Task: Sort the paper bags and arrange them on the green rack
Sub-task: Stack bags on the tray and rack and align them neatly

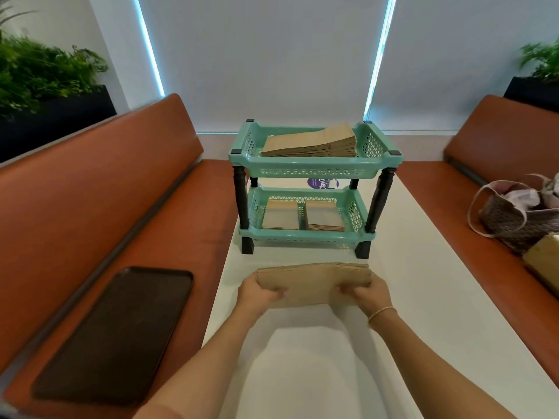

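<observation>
Lower centre of frame: both forearms reach forward over a white table [423,297]. Left hand [257,293] and right hand [370,294] each grip one end of a stack of brown paper bags [314,281], fingers curled round its edges, thumbs on the near face. Stack is held flat-side toward the camera, just in front of the rack and near the tabletop; whether its lower edge touches the table cannot be told. A thin bracelet [381,313] sits on the right wrist.

Centre of frame, beyond the hands: green rack [314,164], two tiers, dark posts, standing on the table. Lower tier holds two small bag stacks [302,217] side by side. Upper tier holds a thicker bag stack [311,142], lying flat, angled toward the upper right.

Lower left: dark tray [118,334] lying on an orange bench seat [75,222]. Right edge: woven bag [517,216] with pale fabric on the opposite bench, a cardboard box corner just beside it.

Top of frame: pale blinds; leafy plants [39,71] at upper left and upper right.
</observation>
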The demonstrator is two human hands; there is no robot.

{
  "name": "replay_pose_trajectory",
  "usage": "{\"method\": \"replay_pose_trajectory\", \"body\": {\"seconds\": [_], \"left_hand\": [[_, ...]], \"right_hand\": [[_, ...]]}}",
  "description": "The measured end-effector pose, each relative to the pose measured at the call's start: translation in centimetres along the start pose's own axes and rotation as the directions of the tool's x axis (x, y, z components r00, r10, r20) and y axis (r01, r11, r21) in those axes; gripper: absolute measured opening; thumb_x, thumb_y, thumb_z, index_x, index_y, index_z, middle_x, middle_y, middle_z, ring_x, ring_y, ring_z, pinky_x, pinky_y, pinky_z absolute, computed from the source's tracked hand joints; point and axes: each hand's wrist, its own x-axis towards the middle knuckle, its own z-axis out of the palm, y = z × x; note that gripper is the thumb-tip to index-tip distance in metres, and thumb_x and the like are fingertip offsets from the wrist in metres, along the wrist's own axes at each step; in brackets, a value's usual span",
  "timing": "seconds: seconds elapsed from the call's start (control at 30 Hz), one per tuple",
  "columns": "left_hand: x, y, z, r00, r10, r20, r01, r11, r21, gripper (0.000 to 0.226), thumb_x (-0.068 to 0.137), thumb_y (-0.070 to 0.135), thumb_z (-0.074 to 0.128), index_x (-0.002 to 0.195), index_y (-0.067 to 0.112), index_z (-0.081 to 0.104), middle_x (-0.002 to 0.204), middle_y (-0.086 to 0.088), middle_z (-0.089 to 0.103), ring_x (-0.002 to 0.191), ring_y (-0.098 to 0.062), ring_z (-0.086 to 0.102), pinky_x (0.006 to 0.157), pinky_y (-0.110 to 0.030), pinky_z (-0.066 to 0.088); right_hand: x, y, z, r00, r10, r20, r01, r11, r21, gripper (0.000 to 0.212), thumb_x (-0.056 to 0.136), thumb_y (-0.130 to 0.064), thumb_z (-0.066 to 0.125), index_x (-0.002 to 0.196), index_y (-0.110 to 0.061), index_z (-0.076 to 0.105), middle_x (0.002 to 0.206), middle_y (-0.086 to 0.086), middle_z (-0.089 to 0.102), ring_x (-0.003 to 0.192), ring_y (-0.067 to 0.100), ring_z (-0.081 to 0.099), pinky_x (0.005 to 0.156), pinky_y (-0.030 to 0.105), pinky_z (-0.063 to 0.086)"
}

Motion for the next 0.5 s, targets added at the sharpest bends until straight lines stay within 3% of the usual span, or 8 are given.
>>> {"method": "replay_pose_trajectory", "body": {"seconds": [0.17, 0.33, 0.43, 0.5], "left_hand": [[-0.3, -0.2, -0.1, 0.998, 0.02, 0.057, -0.017, 0.998, -0.057, 0.047, 0.066, 0.001, 0.082, 0.108, 0.009, 0.063, 0.106, -0.007, 0.068, 0.103, -0.025, 0.063, 0.093, -0.039, 0.051], [-0.1, 0.2, -0.5, 0.996, 0.038, 0.078, -0.031, 0.996, -0.081, 0.044, 0.066, 0.001, 0.082, 0.106, 0.005, 0.065, 0.106, -0.012, 0.069, 0.102, -0.026, 0.064, 0.093, -0.037, 0.051], [0.0, 0.3, -0.6, 0.996, 0.039, 0.077, -0.037, 0.999, -0.028, 0.046, 0.064, 0.004, 0.084, 0.106, 0.005, 0.066, 0.105, -0.011, 0.069, 0.103, -0.027, 0.064, 0.093, -0.039, 0.051], [0.4, 1.1, -0.9, 0.995, 0.063, 0.08, -0.067, 0.997, 0.049, 0.046, 0.064, 0.007, 0.085, 0.105, 0.006, 0.066, 0.104, -0.009, 0.07, 0.103, -0.025, 0.064, 0.092, -0.038, 0.051]], "right_hand": [[-0.3, 0.1, 0.2, 1.0, -0.011, -0.004, 0.011, 0.999, 0.036, 0.033, 0.065, 0.014, 0.073, 0.073, -0.017, 0.062, 0.075, 0.002, 0.063, 0.078, 0.023, 0.059, 0.077, 0.034, 0.051], [-0.1, 0.1, -0.1, 0.999, -0.012, 0.039, 0.01, 0.999, 0.05, 0.031, 0.066, 0.015, 0.07, 0.076, -0.014, 0.064, 0.077, 0.002, 0.065, 0.08, 0.025, 0.06, 0.075, 0.035, 0.052], [0.0, -0.3, -0.6, 0.998, -0.025, 0.055, 0.028, 0.998, -0.05, 0.03, 0.065, 0.008, 0.074, 0.081, -0.015, 0.064, 0.079, 0.002, 0.064, 0.081, 0.024, 0.059, 0.066, 0.028, 0.051], [0.5, -1.6, -1.4, 0.991, -0.085, 0.106, 0.107, 0.967, -0.231, 0.03, 0.065, 0.001, 0.077, 0.074, -0.023, 0.061, 0.079, 0.001, 0.063, 0.079, 0.021, 0.057, 0.063, 0.023, 0.046]]}}
